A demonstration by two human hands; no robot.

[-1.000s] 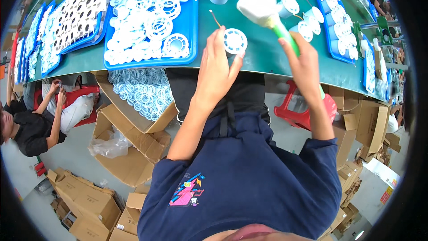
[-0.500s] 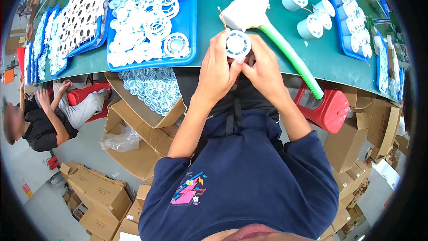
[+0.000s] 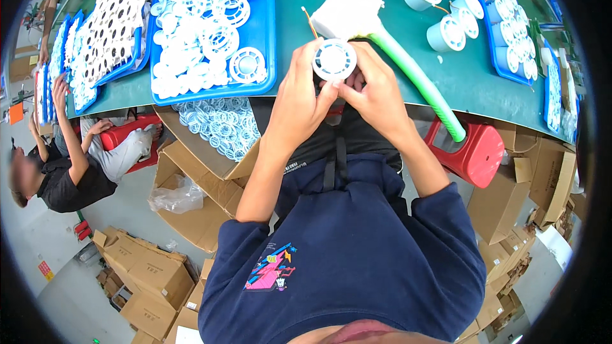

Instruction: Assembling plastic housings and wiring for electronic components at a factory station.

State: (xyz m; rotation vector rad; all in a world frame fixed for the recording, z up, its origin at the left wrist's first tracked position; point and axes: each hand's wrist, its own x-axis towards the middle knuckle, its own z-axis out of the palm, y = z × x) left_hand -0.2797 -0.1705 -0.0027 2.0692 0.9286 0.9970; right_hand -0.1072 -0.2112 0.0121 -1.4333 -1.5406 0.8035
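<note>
Near the front edge of the green table, a white round housing with a slotted lid (image 3: 335, 59) faces upward between my hands. My left hand (image 3: 298, 94) is closed around its left side and my right hand (image 3: 377, 92) around its right, with both thumbs meeting at the lower rim. An orange wire sticks up beside my left fingers. Just beyond lies a mallet (image 3: 349, 7) with a white head; its green handle runs down to the right, past my right hand and over the table edge. The housing's underside is hidden by my fingers.
A blue tray (image 3: 273, 32) of white slotted rings and caps stands at the left. Several wired white housings (image 3: 446, 35) stand at the right, near another blue tray (image 3: 492, 44). Below are a red stool (image 3: 475, 153) and a carton (image 3: 248, 165) of clear rings. A co-worker (image 3: 76, 172) sits left.
The view has shifted slightly, while both hands keep their hold on the housing. The co-worker at the left has raised an arm toward the trays.
</note>
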